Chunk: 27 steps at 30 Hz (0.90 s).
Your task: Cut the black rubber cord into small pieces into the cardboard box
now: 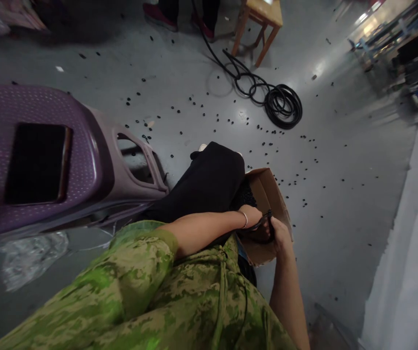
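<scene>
Over an open cardboard box, my two hands work close together. My left hand, with a bracelet at the wrist, is closed on a thin black strip, perhaps cord or rubber. The fingers of my right hand pinch the black material beside it, near a small dark clump at its upper end. Exactly how the strip runs between the fingers is too dark to make out. Many small black pieces lie inside the box, partly hidden by my leg.
A purple plastic stool at left carries a phone. Small black rings are scattered over the grey floor. A coiled black hose or cable lies ahead, near a wooden stool and another person's shoes.
</scene>
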Each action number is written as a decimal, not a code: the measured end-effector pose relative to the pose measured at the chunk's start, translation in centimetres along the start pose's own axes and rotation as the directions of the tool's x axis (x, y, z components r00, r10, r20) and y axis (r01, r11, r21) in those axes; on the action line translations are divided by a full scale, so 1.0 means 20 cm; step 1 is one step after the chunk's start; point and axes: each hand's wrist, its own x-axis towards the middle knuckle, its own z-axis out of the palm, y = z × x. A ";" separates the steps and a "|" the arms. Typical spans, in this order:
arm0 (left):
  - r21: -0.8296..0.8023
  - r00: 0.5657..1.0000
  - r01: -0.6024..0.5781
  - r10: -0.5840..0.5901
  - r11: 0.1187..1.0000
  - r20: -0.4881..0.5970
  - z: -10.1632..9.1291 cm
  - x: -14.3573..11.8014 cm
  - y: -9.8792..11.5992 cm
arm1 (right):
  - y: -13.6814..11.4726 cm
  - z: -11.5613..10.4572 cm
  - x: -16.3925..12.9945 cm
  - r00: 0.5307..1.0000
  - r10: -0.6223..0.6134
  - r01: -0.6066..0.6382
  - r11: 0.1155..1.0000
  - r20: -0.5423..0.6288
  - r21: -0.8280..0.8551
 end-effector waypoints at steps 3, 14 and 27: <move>0.013 0.998 -0.060 0.060 0.998 -0.009 0.01 0.00 0.00 | 0.01 -0.04 -0.02 0.999 -0.022 0.020 0.999 0.027 0.048; -0.063 0.996 0.079 -0.076 0.995 0.049 0.02 0.02 0.00 | -0.13 0.13 -0.08 0.921 -0.342 -0.079 0.310 -0.188 -0.948; -0.028 0.995 0.061 -0.059 0.998 0.080 0.06 0.07 -0.02 | -0.09 0.18 -0.06 0.934 -0.335 -0.074 0.161 -0.125 -0.984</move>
